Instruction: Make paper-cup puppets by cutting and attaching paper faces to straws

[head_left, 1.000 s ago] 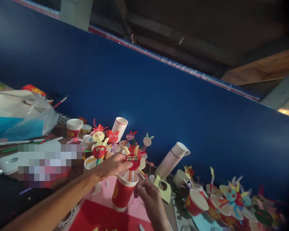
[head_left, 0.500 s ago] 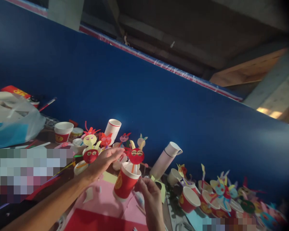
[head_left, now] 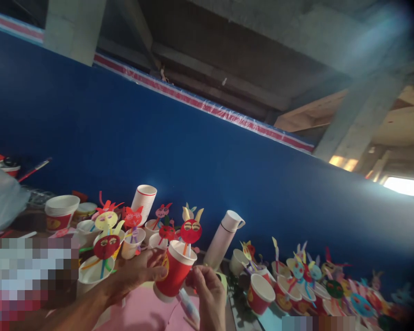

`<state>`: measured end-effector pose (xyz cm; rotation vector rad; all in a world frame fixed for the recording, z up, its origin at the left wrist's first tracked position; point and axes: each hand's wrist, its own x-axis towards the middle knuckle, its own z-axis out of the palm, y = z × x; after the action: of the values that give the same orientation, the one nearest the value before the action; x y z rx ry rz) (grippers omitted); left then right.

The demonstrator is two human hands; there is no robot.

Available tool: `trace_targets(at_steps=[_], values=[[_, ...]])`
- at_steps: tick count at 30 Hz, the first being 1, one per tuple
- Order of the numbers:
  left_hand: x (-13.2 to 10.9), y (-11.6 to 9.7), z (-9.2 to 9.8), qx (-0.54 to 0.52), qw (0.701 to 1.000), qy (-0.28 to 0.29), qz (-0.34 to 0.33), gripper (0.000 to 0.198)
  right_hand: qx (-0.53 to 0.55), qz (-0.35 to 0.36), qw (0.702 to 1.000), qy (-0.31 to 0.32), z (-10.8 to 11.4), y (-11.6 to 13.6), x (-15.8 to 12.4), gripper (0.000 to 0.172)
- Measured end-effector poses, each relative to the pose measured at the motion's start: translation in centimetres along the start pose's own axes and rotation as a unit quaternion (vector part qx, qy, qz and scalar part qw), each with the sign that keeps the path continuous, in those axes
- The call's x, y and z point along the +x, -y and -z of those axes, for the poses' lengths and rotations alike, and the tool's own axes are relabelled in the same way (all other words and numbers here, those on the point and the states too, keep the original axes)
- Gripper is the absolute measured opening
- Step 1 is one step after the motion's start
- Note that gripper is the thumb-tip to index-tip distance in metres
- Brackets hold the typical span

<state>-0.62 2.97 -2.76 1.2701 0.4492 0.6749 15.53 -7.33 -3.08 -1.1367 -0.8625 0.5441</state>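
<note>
A red paper cup with a white rim is held tilted above a pink sheet. A red round paper face with yellow ears stands on a stick out of the cup. My left hand grips the cup's left side, fingers curled on its wall. My right hand is closed in a pinch against the cup's lower right side; what its fingers hold is hidden. A small white and blue tube lies under the cup.
Behind the cup stand several cups with paper faces, a tilted stack of white cups, another stack and a white flask. More finished cup figures line the right. A blue wall backs the table; a plastic bag lies left.
My left hand has dropped from the red paper face to the cup's side. The cup now tilts and is raised off the pink sheet. The view has swung upward and to the right.
</note>
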Motion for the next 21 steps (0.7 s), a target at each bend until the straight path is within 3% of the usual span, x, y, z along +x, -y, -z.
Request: trace_targets(at_steps=[5,9,14,18,21], values=[[-0.2,-0.5,-0.3,0.006,0.997,0.07,-0.042,0.057,0.01,0.0,1.0,0.024,-0.4,-0.2,-0.4,0.033],[-0.3,-0.7,0.3,0.024,0.998,0.053,-0.007,0.059,-0.024,-0.022,0.996,0.083,0.7,0.5,-0.1,0.036],[-0.5,-0.7,0.0,0.049,0.991,0.125,0.009,0.055,-0.076,-0.014,0.997,0.022,2.5,1.4,0.9,0.036],[-0.4,-0.8,-0.5,0.038,0.981,0.191,0.016,0.057,-0.097,0.011,0.995,0.015,3.2,2.2,1.3,0.031],[-0.2,-0.4,-0.8,0.03,0.977,0.211,0.024,0.056,-0.087,0.021,0.996,0.014,3.2,2.5,1.6,0.03]])
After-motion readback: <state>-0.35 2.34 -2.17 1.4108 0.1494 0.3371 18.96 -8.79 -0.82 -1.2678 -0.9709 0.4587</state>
